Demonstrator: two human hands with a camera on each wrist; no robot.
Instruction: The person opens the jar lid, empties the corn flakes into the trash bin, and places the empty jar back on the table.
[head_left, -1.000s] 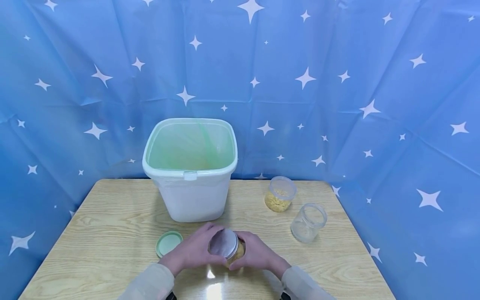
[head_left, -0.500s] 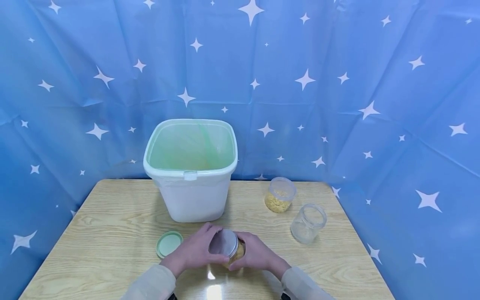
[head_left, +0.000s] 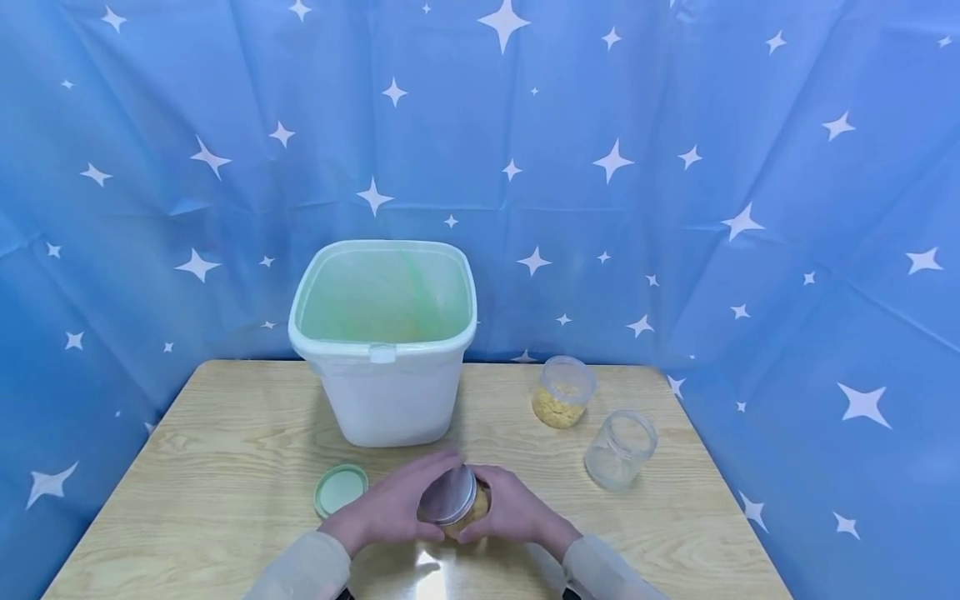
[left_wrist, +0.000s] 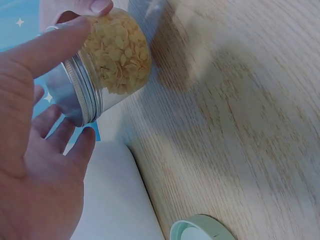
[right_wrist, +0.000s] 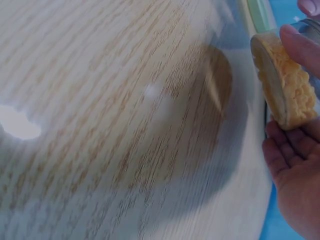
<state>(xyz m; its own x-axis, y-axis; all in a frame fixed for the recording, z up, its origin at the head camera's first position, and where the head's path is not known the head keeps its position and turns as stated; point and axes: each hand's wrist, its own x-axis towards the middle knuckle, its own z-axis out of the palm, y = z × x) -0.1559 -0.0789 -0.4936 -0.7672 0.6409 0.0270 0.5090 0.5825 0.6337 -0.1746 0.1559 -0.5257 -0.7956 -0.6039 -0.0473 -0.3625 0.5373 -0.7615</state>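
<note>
A clear jar (left_wrist: 122,55) of yellow flakes is held above the wood-grain table (head_left: 210,475), toward its near edge, tilted so that its silver screw lid (head_left: 448,497) points toward the person's left. The left hand (head_left: 395,506) is spread in a wide curve about the lid end, thumb on one side and fingers round the other, gripping it. The right hand (head_left: 517,507) curves round the base end, thumb on one side of the jar and fingers on the other, holding it firmly. Both arms wear pale sleeves (head_left: 306,568). A round pale green lid (head_left: 341,490) lies on the table just beside the left wrist. Behind the hands and a little to the left stands a large white bin (head_left: 386,396) with a light green lining (head_left: 360,300). Back on the right side of the table stand a wide-mouthed clear tub (head_left: 561,406) partly filled with yellow flakes and, nearer the person, a clear jar with an open mouth (head_left: 617,454). A blue backdrop (head_left: 480,125) with white four-pointed stars hangs behind the table.
</note>
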